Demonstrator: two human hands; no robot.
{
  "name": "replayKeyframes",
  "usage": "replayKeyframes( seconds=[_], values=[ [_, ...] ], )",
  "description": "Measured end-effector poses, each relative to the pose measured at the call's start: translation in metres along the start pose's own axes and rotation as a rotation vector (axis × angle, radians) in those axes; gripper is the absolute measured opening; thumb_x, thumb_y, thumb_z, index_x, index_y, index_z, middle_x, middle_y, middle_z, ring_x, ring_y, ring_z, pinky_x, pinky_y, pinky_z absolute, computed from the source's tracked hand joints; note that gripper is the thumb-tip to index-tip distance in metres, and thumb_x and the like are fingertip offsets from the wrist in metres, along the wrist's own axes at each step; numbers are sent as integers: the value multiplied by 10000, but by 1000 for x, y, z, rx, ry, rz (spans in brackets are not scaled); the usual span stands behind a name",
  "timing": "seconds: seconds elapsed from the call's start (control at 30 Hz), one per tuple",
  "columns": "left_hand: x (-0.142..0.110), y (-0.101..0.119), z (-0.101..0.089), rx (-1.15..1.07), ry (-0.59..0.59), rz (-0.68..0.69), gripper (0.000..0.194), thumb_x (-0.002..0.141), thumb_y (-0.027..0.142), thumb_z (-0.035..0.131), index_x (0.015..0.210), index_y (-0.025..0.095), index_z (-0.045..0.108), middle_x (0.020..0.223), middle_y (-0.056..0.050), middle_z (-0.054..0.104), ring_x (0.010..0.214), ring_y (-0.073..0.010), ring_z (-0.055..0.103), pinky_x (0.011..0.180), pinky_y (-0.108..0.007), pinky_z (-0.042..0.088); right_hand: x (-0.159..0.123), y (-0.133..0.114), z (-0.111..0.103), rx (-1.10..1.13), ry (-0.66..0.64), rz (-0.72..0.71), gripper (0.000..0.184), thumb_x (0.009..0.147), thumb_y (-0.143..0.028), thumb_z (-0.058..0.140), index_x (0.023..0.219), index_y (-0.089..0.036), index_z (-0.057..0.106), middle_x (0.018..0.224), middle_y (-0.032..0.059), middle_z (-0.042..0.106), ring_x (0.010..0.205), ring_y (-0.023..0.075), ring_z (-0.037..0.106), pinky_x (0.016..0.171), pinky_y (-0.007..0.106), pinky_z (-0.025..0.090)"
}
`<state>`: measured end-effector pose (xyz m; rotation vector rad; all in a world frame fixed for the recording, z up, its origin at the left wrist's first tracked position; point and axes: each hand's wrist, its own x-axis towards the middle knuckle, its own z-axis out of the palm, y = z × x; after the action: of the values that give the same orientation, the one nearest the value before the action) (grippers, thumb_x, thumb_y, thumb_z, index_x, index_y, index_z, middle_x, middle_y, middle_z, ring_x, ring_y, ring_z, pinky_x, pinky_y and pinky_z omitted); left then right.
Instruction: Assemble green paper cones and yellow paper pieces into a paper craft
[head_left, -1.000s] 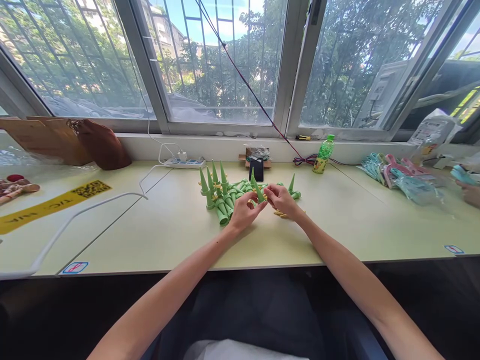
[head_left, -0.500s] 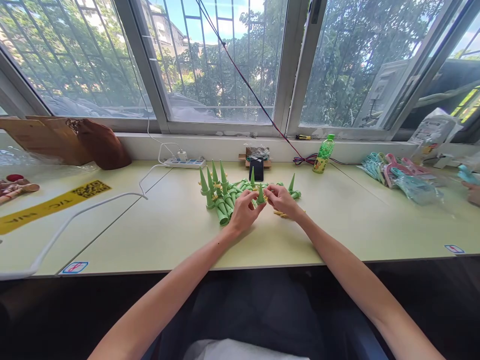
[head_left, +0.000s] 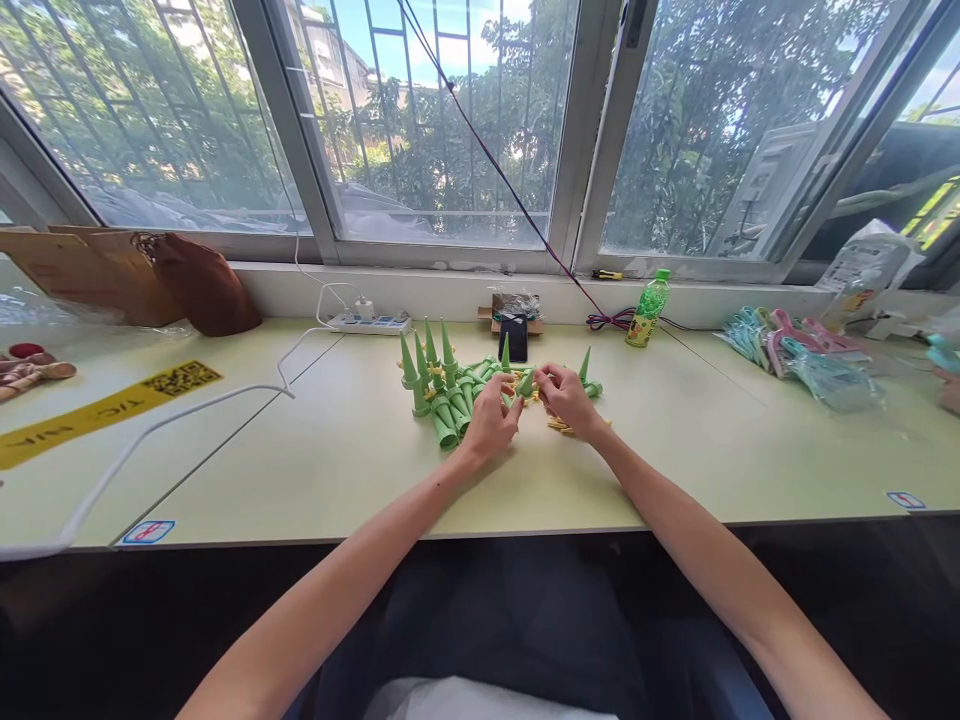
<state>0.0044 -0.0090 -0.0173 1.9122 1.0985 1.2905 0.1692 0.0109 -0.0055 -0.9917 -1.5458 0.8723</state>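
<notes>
Between my hands is a small green cone [head_left: 526,386], its tip leaning right. My left hand [head_left: 491,415] pinches the cone near its base. Close against its right side, my right hand [head_left: 564,396] has its fingertips pressed together; whatever they hold is too small to make out. Left of my hands lie several green cones [head_left: 445,432], with more standing upright [head_left: 407,365] behind them. Another cone [head_left: 584,366] stands just beyond my right hand. Small yellow pieces [head_left: 561,426] lie on the table under my right wrist.
A black phone [head_left: 514,338] leans on a small cardboard box [head_left: 534,313] behind the cones. Farther right stand a green bottle [head_left: 648,308] and bagged pink and teal items [head_left: 810,345]. A power strip [head_left: 371,325] and white cable [head_left: 187,400] are on the left.
The cone in my left hand has tipped from upright toward the right. My right hand has shifted slightly right, away from it.
</notes>
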Motion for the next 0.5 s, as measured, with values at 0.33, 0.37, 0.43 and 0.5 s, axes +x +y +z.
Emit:
replayKeyframes(
  seconds=[0.33, 0.37, 0.43, 0.5],
  values=[
    [3, 11, -5, -585, -253, -423, 470, 871, 630, 629, 947, 187, 493, 634, 6, 606, 421, -95, 557, 387, -202, 426, -2, -2, 1, -18, -126, -65, 455, 878, -645, 580, 740, -222, 487, 483, -69, 408, 401, 88, 339, 385, 240, 270],
    [2, 11, -6, -591, -245, -419, 487, 841, 632, 667, 937, 183, 505, 629, 10, 601, 416, -85, 543, 383, -196, 413, -3, -3, 1, -28, -128, -72, 450, 884, -636, 576, 736, -220, 486, 487, -69, 403, 406, 87, 341, 390, 239, 273],
    [2, 10, -6, -589, -223, -399, 523, 795, 644, 711, 928, 175, 523, 637, 15, 594, 422, -76, 534, 379, -191, 400, -3, -5, 1, -47, -132, -86, 447, 891, -623, 571, 723, -218, 481, 499, -67, 399, 417, 87, 346, 401, 238, 279],
    [2, 8, -6, -572, -207, -370, 560, 761, 665, 727, 938, 171, 532, 655, 18, 592, 433, -75, 539, 380, -193, 403, -3, -6, 0, -72, -130, -97, 451, 894, -616, 565, 709, -215, 476, 513, -63, 404, 428, 84, 346, 413, 238, 286]
  ],
)
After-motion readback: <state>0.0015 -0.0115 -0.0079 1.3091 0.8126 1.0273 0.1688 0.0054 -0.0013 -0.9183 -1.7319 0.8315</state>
